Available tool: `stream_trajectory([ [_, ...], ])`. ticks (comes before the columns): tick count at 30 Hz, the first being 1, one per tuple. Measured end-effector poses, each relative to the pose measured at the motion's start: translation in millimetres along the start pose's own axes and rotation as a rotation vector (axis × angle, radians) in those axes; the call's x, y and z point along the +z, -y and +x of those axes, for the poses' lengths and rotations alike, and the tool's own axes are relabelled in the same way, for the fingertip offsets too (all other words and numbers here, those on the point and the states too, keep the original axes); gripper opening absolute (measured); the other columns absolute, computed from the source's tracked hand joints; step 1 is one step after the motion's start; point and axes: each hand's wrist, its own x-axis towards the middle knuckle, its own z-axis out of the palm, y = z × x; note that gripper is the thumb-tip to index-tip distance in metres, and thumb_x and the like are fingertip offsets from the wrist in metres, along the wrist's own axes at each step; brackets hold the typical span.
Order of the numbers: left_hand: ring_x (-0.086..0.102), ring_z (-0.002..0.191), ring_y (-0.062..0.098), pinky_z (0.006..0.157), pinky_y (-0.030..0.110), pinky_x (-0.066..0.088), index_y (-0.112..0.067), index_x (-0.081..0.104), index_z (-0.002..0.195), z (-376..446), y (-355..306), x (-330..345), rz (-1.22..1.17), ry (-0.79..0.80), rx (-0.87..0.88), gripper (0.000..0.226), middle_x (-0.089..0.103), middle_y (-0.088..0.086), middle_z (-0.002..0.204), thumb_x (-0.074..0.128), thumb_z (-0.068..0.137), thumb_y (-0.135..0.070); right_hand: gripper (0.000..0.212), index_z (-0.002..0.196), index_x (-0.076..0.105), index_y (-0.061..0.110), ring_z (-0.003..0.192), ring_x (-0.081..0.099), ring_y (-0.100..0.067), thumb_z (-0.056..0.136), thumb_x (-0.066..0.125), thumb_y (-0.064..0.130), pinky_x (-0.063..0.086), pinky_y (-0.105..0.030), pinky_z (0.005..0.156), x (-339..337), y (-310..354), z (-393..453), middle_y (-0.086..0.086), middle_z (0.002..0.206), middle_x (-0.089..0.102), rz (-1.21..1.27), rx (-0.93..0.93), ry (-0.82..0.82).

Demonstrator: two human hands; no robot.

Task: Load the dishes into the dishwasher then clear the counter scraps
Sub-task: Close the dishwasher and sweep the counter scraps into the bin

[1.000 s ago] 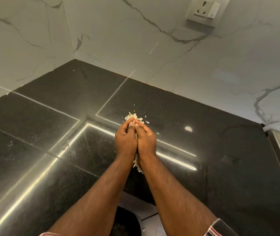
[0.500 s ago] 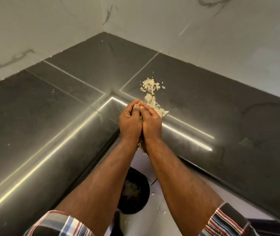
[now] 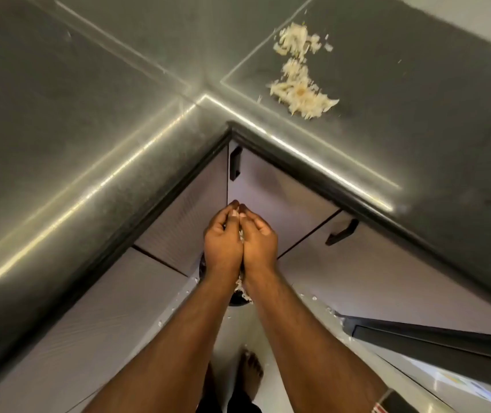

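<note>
The scraps [image 3: 241, 286] are held cupped between the left hand [image 3: 222, 242] and right hand [image 3: 260, 239], and should be kept pressed together until right over the bin [image 3: 238, 301].

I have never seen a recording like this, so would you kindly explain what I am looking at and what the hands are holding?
There is no machine here: a camera worn on a person's head looks down at their two bare hands. The left hand and right hand are cupped together around pale food scraps, below the counter's edge and over a dark bin that they mostly hide. More scraps, a leftover pile, lie on the dark counter. Bits dot the floor.
</note>
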Motion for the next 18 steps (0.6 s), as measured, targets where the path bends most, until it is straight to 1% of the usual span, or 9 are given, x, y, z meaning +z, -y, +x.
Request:
stream_trajectory([
  [2,0.067,0.106,0.01,0.098,0.03,0.053,-0.024,0.072,0.116,14,46,-5,0.04,-0.036,-0.061,0.026,0.073,-0.008,0.111,0.053,0.101,-0.016,0.024,0.108,0.076,0.02,0.094,0.072,-0.02,0.09,0.066,0.031,0.057,-0.041,0.095,-6,-41,17,-0.005,0.096,0.076,0.062,0.154,-0.027],
  [3,0.065,0.108,0.011,0.098,0.03,0.052,-0.021,0.071,0.119,22,69,-8,0.066,-0.051,-0.075,0.027,0.072,-0.007,0.114,0.053,0.101,-0.013,0.024,0.111,0.075,0.019,0.095,0.07,-0.022,0.092,0.064,0.029,0.055,-0.041,0.097,-10,-61,26,-0.008,0.098,0.074,0.091,0.208,-0.053],
  [5,0.063,0.11,0.017,0.095,0.03,0.05,-0.01,0.068,0.124,37,111,-13,0.089,-0.068,-0.116,0.028,0.068,-0.001,0.116,0.052,0.101,-0.009,0.02,0.111,0.075,0.02,0.102,0.069,-0.025,0.095,0.064,0.026,0.055,-0.04,0.096,-20,-108,49,-0.009,0.107,0.074,0.047,0.196,-0.095],
  [8,0.061,0.119,0.021,0.106,0.038,0.047,-0.019,0.072,0.12,62,174,-18,0.135,-0.006,-0.105,0.027,0.068,0.001,0.124,0.056,0.098,-0.018,0.025,0.1,0.077,0.04,0.112,0.067,-0.022,0.077,0.069,0.049,0.051,-0.042,0.101,-32,-167,81,0.001,0.109,0.075,-0.024,0.214,-0.053],
  [10,0.061,0.118,0.018,0.106,0.041,0.048,-0.025,0.07,0.121,77,209,-16,0.092,0.043,-0.149,0.028,0.068,-0.003,0.124,0.058,0.095,-0.026,0.011,0.089,0.076,0.052,0.112,0.066,-0.019,0.086,0.068,0.045,0.05,-0.044,0.104,-39,-194,102,0.007,0.107,0.074,-0.091,0.222,-0.086],
  [11,0.061,0.118,0.018,0.106,0.042,0.049,-0.024,0.069,0.121,85,223,-13,0.077,0.042,-0.167,0.028,0.068,-0.003,0.123,0.058,0.096,-0.025,0.015,0.092,0.077,0.048,0.11,0.067,-0.019,0.092,0.066,0.038,0.052,-0.045,0.102,-43,-205,114,0.007,0.107,0.074,-0.107,0.227,-0.101],
  [13,0.062,0.115,0.017,0.104,0.042,0.05,-0.021,0.07,0.121,104,249,-8,0.078,0.005,-0.193,0.026,0.069,-0.005,0.118,0.057,0.098,-0.022,0.018,0.11,0.076,0.03,0.104,0.069,-0.021,0.095,0.064,0.029,0.057,-0.044,0.093,-52,-220,137,0.002,0.107,0.075,-0.092,0.225,-0.116],
  [16,0.062,0.105,0.014,0.098,0.035,0.05,-0.015,0.067,0.123,132,269,-6,0.068,0.036,-0.248,0.028,0.067,-0.008,0.108,0.051,0.101,-0.023,0.026,0.12,0.067,0.009,0.084,0.069,-0.012,0.101,0.056,0.021,0.057,-0.03,0.074,-62,-234,176,-0.005,0.104,0.074,-0.114,0.216,-0.113],
  [18,0.064,0.104,0.026,0.093,0.042,0.05,-0.005,0.066,0.121,151,284,-5,-0.02,0.005,-0.34,0.038,0.069,0.009,0.107,0.055,0.094,-0.03,0.026,0.119,0.068,0.009,0.085,0.07,-0.014,0.101,0.056,0.024,0.058,-0.033,0.079,-66,-244,197,-0.012,0.108,0.073,-0.113,0.239,-0.173],
])
